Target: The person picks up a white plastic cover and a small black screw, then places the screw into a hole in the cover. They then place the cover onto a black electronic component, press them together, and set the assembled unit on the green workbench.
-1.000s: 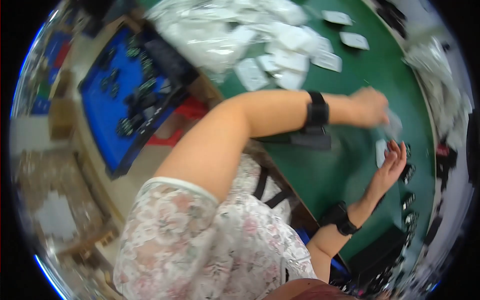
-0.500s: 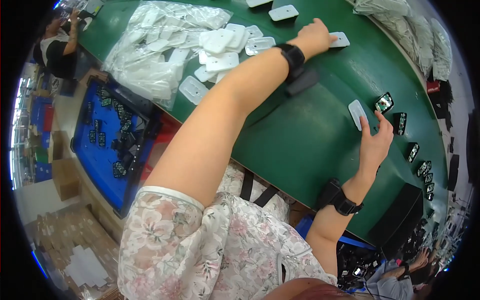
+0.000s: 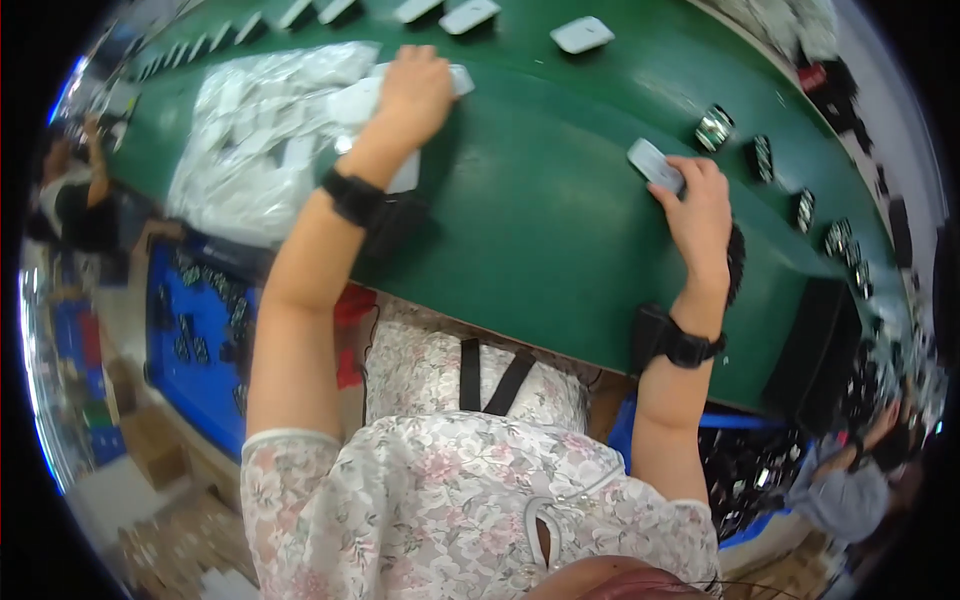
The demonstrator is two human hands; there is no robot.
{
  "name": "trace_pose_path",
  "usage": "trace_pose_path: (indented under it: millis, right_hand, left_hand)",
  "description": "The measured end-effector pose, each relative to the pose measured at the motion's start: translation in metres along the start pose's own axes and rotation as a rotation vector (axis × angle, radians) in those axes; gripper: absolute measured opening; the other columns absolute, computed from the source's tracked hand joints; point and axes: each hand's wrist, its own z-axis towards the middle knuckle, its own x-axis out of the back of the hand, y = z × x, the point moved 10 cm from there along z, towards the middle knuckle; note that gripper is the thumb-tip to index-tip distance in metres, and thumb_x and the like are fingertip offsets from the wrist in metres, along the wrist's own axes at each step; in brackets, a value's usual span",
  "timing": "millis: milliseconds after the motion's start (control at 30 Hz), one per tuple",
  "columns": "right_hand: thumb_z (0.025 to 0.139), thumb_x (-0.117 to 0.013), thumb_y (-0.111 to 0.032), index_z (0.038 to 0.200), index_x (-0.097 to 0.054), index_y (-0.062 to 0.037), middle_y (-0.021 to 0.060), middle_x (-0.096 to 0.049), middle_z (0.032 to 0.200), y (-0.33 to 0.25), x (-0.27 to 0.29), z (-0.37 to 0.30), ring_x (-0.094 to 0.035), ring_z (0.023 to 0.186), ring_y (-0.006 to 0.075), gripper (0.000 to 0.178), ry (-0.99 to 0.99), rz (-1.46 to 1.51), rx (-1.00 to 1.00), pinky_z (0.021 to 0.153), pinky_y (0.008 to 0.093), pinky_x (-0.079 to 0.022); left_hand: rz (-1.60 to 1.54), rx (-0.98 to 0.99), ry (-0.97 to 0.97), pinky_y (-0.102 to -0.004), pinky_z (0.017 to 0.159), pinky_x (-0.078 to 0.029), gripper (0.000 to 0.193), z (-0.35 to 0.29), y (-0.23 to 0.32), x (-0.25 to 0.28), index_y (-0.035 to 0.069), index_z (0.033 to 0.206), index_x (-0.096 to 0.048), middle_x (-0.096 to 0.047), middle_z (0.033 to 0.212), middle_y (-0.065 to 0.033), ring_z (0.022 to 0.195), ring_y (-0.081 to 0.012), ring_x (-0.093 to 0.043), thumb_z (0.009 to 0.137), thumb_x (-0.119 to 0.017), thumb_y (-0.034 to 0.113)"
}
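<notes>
My left hand [image 3: 415,95] is on the pile of white plastic covers [image 3: 352,103], fingers curled downward. The hand itself hides what is under the fingers, and the pile is slightly blurred. One cover [image 3: 461,80] pokes out on the hand's right side. To the right, my right hand [image 3: 697,205] pinches the near end of another white cover [image 3: 648,160] between thumb and fingers, low over the green table. Beyond it stands a small black housing with a circuit board [image 3: 715,128]. Another white cover [image 3: 582,35] sits by itself at the far side, on a dark part.
A clear plastic bag [image 3: 245,150] of covers lies at the left of the green table [image 3: 520,230]. White-topped pieces [image 3: 470,15] line the far edge. Several black housings [image 3: 762,158] run down the right. A blue tray [image 3: 195,375] holds circuit boards. Other people sit at both sides.
My left hand has left the far cover and moved left onto the pile. My right hand, apart from the flat cover before, has closed on it. The whole view has shifted.
</notes>
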Motion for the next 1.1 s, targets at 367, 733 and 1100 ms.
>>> trace_pose_path:
  millis: [367,733,1100]
  right_hand:
    - [0.074,-0.072,-0.028,0.107,-0.061,-0.0123,0.0062,-0.06,0.101,0.124,0.044,-0.028,-0.058,0.094,0.0245,0.039,-0.103,-0.241,-0.554,0.078,0.037,-0.047]
    - [0.075,-0.071,-0.016,0.081,-0.058,-0.0038,0.011,-0.062,0.083,0.122,0.041,-0.032,-0.059,0.078,0.0278,0.019,-0.137,-0.088,-0.621,0.069,0.037,-0.046]
    - [0.08,-0.065,-0.011,0.087,-0.064,-0.004,0.0071,-0.064,0.078,0.072,0.054,-0.018,-0.059,0.067,0.0185,0.01,-0.014,0.029,-0.482,0.063,0.0292,-0.046]
  left_hand:
    - [-0.35,0.013,0.008,-0.0413,0.068,-0.047,0.028,0.001,0.049,0.016,0.011,0.099,-0.057,-0.057,0.089,-0.0115,0.083,-0.0303,-0.058,0.074,-0.069,0.015]
    - [-1.365,0.105,-0.107,-0.0269,0.051,-0.044,0.039,-0.009,0.126,0.025,0.011,0.125,-0.053,-0.057,0.087,-0.0089,0.056,-0.0134,-0.054,0.087,-0.05,-0.001]
    - [-1.602,0.27,-0.222,-0.0223,0.045,-0.041,0.017,-0.02,0.127,0.014,0.002,0.101,-0.06,-0.057,0.075,-0.0056,0.053,-0.0082,-0.053,0.088,-0.052,-0.003]
